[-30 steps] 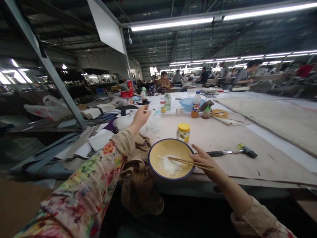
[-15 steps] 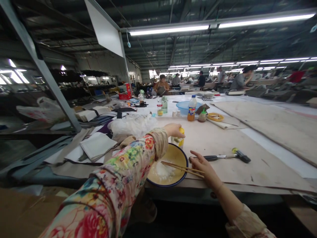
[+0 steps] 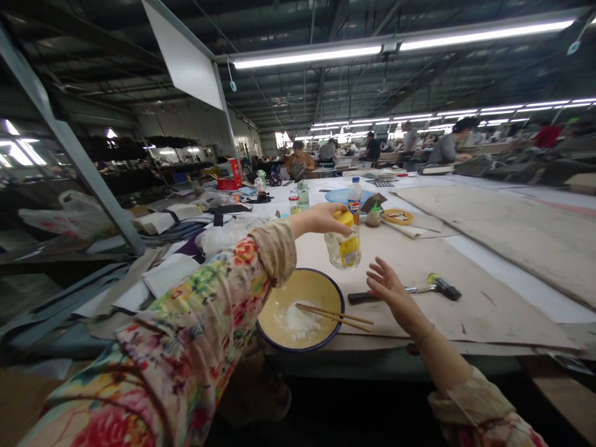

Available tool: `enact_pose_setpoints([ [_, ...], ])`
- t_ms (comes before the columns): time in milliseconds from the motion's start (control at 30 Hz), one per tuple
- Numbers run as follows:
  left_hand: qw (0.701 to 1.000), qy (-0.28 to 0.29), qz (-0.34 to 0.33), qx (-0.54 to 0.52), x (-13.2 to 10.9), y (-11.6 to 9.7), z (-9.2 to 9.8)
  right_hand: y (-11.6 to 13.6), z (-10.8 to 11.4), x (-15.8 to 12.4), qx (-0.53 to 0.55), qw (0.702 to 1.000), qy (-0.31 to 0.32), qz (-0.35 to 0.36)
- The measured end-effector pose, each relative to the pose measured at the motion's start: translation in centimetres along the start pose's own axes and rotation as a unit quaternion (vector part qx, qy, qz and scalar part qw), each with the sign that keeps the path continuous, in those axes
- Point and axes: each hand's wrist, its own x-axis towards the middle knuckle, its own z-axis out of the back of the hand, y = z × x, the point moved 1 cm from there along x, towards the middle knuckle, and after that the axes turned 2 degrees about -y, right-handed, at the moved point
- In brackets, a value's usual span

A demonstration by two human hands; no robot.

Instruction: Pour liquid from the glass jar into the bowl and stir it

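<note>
My left hand [image 3: 326, 218] grips a clear jar [image 3: 343, 249] by its yellow lid, holding it above the table just beyond the bowl. A yellow label is on the jar's side, and its contents are hard to make out. My right hand [image 3: 387, 287] is open, fingers spread, with nothing in it, close to the jar's lower right. Below my left forearm sits a yellow bowl [image 3: 270, 316] with a dark blue rim. White powder [image 3: 298, 318] lies in it, and a pair of chopsticks [image 3: 338, 315] rests across its right edge.
A hammer [image 3: 444, 287] lies right of the bowl. Beyond stand a soda bottle [image 3: 355, 197], a small green-tipped bottle [image 3: 374, 215], a yellow round dish [image 3: 397, 216] and a blue basin [image 3: 336, 195]. Plastic bags [image 3: 228, 234] and fabric pieces lie left. Several people work farther back.
My left hand has lifted the jar off the table and tilted it slightly. My right hand has come away from the chopsticks, rising with fingers spread. The view has shifted slightly.
</note>
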Motion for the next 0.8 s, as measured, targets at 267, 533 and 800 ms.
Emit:
enact_pose_setpoints([
  [267, 0.987, 0.085, -0.097, -0.094, -2.3, -4.2, 1.6, 5.9, 0.1, 0.7, -0.013, 0.980, 0.183, 0.073],
  [533, 0.991, 0.086, -0.090, -0.046, -5.4, -4.1, 3.0, 7.4, -3.0, 0.0, -0.021, 0.975, 0.215, 0.052],
  [800, 0.993, 0.067, 0.067, 0.067, -8.1, -2.9, 4.4, 7.8, -6.3, -0.2, -0.046, 0.967, 0.236, 0.085],
])
